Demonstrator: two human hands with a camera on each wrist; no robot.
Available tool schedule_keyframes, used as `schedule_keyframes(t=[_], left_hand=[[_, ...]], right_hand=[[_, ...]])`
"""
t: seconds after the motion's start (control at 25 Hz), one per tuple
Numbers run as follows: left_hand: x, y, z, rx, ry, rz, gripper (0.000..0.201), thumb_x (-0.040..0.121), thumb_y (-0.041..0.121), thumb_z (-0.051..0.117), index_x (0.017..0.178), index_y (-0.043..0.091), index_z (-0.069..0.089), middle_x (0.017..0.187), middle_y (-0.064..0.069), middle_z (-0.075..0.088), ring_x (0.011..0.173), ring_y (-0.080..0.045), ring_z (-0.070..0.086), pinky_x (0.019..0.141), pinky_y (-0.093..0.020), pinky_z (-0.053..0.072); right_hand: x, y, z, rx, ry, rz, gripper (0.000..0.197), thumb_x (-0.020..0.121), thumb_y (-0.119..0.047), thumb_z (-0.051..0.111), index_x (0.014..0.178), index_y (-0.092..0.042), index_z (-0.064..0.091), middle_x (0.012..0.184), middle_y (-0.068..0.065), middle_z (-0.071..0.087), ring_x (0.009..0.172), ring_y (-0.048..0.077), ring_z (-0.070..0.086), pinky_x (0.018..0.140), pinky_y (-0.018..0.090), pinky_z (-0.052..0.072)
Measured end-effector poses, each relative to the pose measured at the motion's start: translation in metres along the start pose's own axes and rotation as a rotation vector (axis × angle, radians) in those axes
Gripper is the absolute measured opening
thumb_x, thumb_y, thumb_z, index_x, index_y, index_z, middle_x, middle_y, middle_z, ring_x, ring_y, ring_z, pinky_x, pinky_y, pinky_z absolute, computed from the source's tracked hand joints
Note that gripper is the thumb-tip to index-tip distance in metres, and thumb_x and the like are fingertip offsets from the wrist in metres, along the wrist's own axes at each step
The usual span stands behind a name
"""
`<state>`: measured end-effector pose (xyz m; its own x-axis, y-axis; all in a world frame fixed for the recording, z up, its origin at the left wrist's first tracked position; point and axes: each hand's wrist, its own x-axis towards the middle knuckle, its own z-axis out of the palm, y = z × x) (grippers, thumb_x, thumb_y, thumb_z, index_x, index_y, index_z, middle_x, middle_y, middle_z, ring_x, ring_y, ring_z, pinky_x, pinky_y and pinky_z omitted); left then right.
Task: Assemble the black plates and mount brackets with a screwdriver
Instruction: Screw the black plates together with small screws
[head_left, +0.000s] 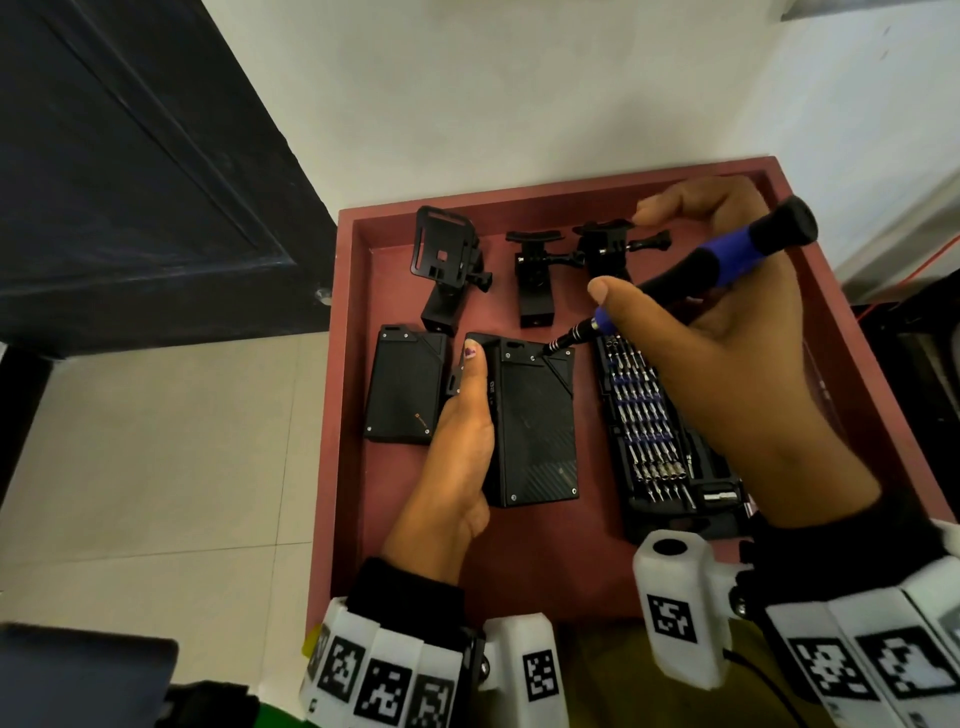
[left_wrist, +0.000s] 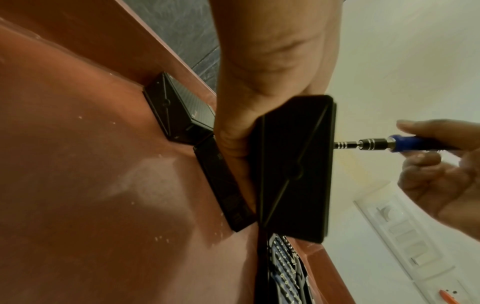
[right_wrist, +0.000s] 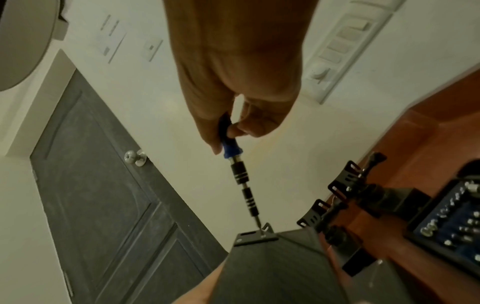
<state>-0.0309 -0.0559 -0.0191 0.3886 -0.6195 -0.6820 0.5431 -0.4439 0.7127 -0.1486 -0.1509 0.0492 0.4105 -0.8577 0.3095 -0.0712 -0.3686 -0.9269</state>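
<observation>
A black plate (head_left: 535, 421) lies mid-tray, raised at its left side. My left hand (head_left: 467, 415) grips that left edge, thumb lying on top; in the left wrist view the fingers (left_wrist: 233, 144) curl behind the plate (left_wrist: 293, 164). My right hand (head_left: 701, 322) holds a blue and black screwdriver (head_left: 727, 260), its tip set on a screw near the plate's far edge. The right wrist view shows the screwdriver (right_wrist: 241, 174) meeting the plate (right_wrist: 272, 271). A second black plate (head_left: 402, 387) lies to the left. Three black mount brackets (head_left: 447, 260) (head_left: 535, 275) (head_left: 608, 249) stand behind.
Everything sits in a red tray (head_left: 353, 467) with raised walls. An open bit set case (head_left: 654, 431) lies on the right, partly under my right forearm. A thin black piece (left_wrist: 223, 185) lies between the two plates. A dark door (head_left: 130, 156) and tiled floor are to the left.
</observation>
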Motion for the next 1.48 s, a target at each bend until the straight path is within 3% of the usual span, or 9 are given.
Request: schedule_keyframes(t=[0.24,0.36,0.6,0.72,0.84,1.04,1.24,1.4,1.48], left_hand=[[0.001,0.0,-0.001,0.0,-0.004,0.02,0.066,0.086,0.071,0.034,0.111,0.021,0.069,0.106,-0.006,0.074,0.099,-0.024,0.07,0.089,-0.045,0.055],[0.002,0.001,-0.004,-0.015,0.0,0.04,0.065,0.088,0.069,0.031,0.104,0.02,0.071,0.103,-0.006,0.074,0.098,-0.021,0.07,0.088,-0.039,0.053],[0.0,0.001,-0.002,-0.006,0.011,0.02,0.069,0.08,0.074,0.037,0.11,0.021,0.07,0.105,-0.006,0.074,0.098,-0.023,0.07,0.09,-0.045,0.054],[0.001,0.001,-0.002,-0.003,0.004,0.011,0.081,0.065,0.08,0.041,0.115,0.022,0.068,0.108,-0.005,0.073,0.1,-0.024,0.07,0.091,-0.046,0.054],[0.0,0.001,0.001,0.005,-0.002,0.01,0.073,0.071,0.077,0.039,0.109,0.022,0.07,0.103,-0.006,0.074,0.096,-0.023,0.071,0.086,-0.044,0.056],[-0.001,0.0,0.001,-0.009,-0.008,0.036,0.07,0.079,0.073,0.037,0.11,0.02,0.07,0.105,-0.007,0.074,0.099,-0.025,0.07,0.089,-0.047,0.055],[0.002,0.001,-0.003,-0.046,-0.016,0.06,0.065,0.088,0.07,0.034,0.107,0.02,0.071,0.106,-0.006,0.074,0.101,-0.021,0.069,0.094,-0.044,0.052],[0.001,0.001,-0.002,-0.056,-0.021,0.077,0.073,0.077,0.073,0.038,0.112,0.018,0.069,0.109,-0.007,0.073,0.104,-0.023,0.068,0.098,-0.048,0.05],[0.001,0.001,-0.002,-0.051,-0.006,0.072,0.072,0.077,0.074,0.037,0.109,0.019,0.071,0.107,-0.007,0.073,0.102,-0.024,0.069,0.097,-0.049,0.05]], right_hand=[[-0.001,-0.009,-0.002,0.296,-0.22,0.091,0.014,0.079,-0.015,0.068,0.082,-0.011,0.054,0.074,0.013,0.063,0.061,0.001,0.06,0.057,0.013,0.048],[0.002,-0.007,-0.013,0.329,-0.367,0.165,0.013,0.084,-0.005,0.065,0.092,-0.008,0.055,0.093,0.013,0.069,0.072,0.016,0.068,0.068,0.024,0.056],[-0.001,-0.002,-0.012,-0.077,-0.094,0.103,0.032,0.076,-0.028,0.077,0.071,-0.013,0.049,0.066,0.011,0.061,0.055,0.021,0.06,0.052,0.026,0.049],[-0.002,-0.001,-0.004,-0.077,-0.022,0.048,0.032,0.081,-0.015,0.073,0.069,-0.013,0.043,0.067,0.01,0.053,0.055,0.014,0.049,0.052,0.014,0.042],[-0.001,-0.004,0.001,0.082,-0.06,-0.02,0.029,0.081,-0.005,0.07,0.089,-0.024,0.049,0.091,0.002,0.06,0.069,0.018,0.058,0.059,0.015,0.049],[-0.002,-0.011,-0.001,0.256,-0.184,0.075,0.017,0.08,-0.011,0.071,0.083,-0.013,0.054,0.078,0.013,0.062,0.06,0.016,0.06,0.053,0.018,0.051],[0.002,-0.007,-0.014,0.339,-0.386,0.117,0.024,0.086,0.005,0.05,0.105,-0.01,0.046,0.102,0.013,0.066,0.083,0.02,0.072,0.075,0.027,0.057],[0.0,-0.011,-0.012,0.2,-0.3,0.136,0.023,0.084,-0.001,0.064,0.102,-0.001,0.051,0.096,0.012,0.07,0.072,0.021,0.073,0.062,0.029,0.058],[-0.002,-0.013,-0.011,0.086,-0.222,0.105,0.024,0.079,-0.014,0.074,0.088,-0.013,0.051,0.084,0.006,0.071,0.061,0.018,0.07,0.055,0.025,0.055]])
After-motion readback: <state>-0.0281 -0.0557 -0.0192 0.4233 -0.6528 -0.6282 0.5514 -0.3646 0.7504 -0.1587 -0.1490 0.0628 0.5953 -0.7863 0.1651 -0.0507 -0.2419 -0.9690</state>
